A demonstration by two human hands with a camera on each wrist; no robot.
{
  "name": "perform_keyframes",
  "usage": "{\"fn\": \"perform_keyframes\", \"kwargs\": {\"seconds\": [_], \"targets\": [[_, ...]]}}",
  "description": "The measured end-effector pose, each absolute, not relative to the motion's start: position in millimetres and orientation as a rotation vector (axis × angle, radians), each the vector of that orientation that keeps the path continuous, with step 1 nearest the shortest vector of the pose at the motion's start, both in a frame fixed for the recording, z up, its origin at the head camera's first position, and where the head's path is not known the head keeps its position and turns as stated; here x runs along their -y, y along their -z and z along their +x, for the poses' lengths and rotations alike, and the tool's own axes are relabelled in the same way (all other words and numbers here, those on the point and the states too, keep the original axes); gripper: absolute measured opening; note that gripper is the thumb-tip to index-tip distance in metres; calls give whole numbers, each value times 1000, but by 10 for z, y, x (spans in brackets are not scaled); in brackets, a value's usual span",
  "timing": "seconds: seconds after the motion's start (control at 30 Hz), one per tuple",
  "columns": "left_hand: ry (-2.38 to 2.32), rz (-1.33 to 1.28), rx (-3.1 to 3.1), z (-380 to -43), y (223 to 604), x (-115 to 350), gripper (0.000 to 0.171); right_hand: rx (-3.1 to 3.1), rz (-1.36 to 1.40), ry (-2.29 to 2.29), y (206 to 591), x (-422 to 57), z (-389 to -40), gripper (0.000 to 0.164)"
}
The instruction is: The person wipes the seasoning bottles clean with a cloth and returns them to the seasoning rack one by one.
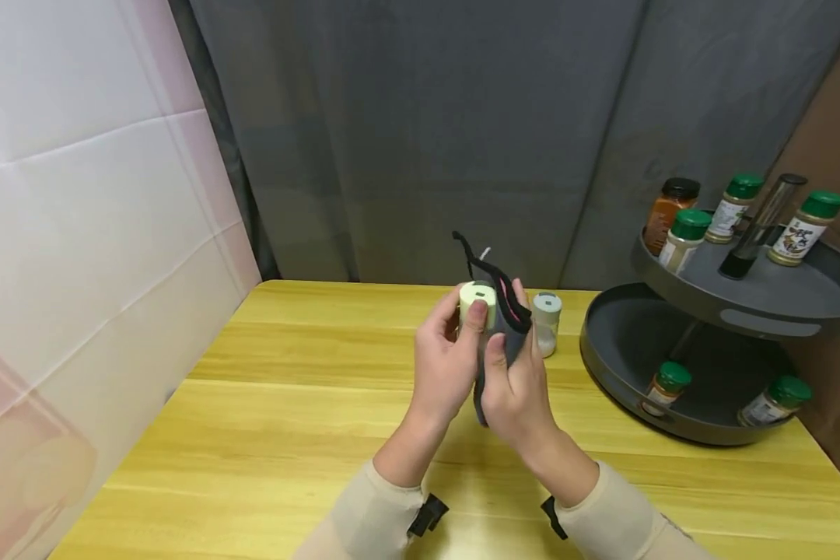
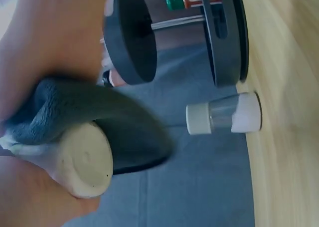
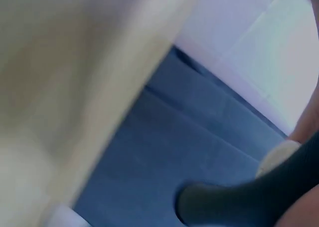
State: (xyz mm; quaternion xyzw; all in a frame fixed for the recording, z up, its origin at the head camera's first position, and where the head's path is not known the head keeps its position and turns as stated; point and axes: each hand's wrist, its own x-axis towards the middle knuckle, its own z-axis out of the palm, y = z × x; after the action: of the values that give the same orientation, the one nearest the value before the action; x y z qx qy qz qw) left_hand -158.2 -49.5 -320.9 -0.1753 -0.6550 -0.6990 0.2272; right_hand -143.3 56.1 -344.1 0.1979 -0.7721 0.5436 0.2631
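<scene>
My left hand [image 1: 442, 362] grips a seasoning jar [image 1: 477, 295] with a pale cream-green lid, thumb on the lid. My right hand [image 1: 523, 393] holds a folded dark grey cloth [image 1: 514, 342] with black edging against the jar's side. Both hands are raised over the table, close together. In the left wrist view the jar's round cream end [image 2: 87, 159] pokes out beneath the cloth [image 2: 124, 122]. The right wrist view catches the cloth [image 3: 234, 202] across part of the jar [image 3: 275, 158]. Most of the jar's body is hidden by fingers and cloth.
Behind my right hand a clear jar [image 1: 547, 306] with a greyish-white lid and white contents stands on the wooden table [image 1: 308, 389]. To the right is a grey two-tier rack [image 1: 602, 373] bearing several green-lidded spice jars [image 1: 800, 233] and an orange-brown black-capped jar [image 1: 668, 210].
</scene>
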Motion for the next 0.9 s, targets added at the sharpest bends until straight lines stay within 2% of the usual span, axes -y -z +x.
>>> {"fn": "perform_keyframes", "kwargs": {"seconds": [0.07, 0.2, 0.33, 0.47, 0.57, 0.7, 0.77, 0.9], "targets": [[1897, -462, 1820, -1595, 3209, 503, 28, 2149, 437, -1696, 3459, -595, -1418, 51], [1852, -434, 1892, -1604, 3239, 493, 29, 2101, 290, -1991, 3338, -635, -1427, 58], [1868, -442, 1913, -1583, 3286, 469, 31, 2032, 423, -1696, 3272, -572, -1439, 51], [1879, -416, 1865, -1582, 3289, 487, 30, 2031, 469, -1432, 3465, -509, -1433, 53], [1861, -374, 1868, -1603, 3284, 526, 30, 2116, 401, -1665, 3540, -542, -1412, 51], [1811, -348, 1913, -1616, 3312, 529, 29, 2172, 170, -2121, 3312, -619, -1427, 62], [1802, -365, 1935, -1604, 3329, 504, 28, 2143, 148, -2121, 3188, -612, -1437, 63], [1855, -410, 1932, -1576, 3326, 480, 28, 2067, 344, -1747, 3199, -519, -1405, 49]]}}
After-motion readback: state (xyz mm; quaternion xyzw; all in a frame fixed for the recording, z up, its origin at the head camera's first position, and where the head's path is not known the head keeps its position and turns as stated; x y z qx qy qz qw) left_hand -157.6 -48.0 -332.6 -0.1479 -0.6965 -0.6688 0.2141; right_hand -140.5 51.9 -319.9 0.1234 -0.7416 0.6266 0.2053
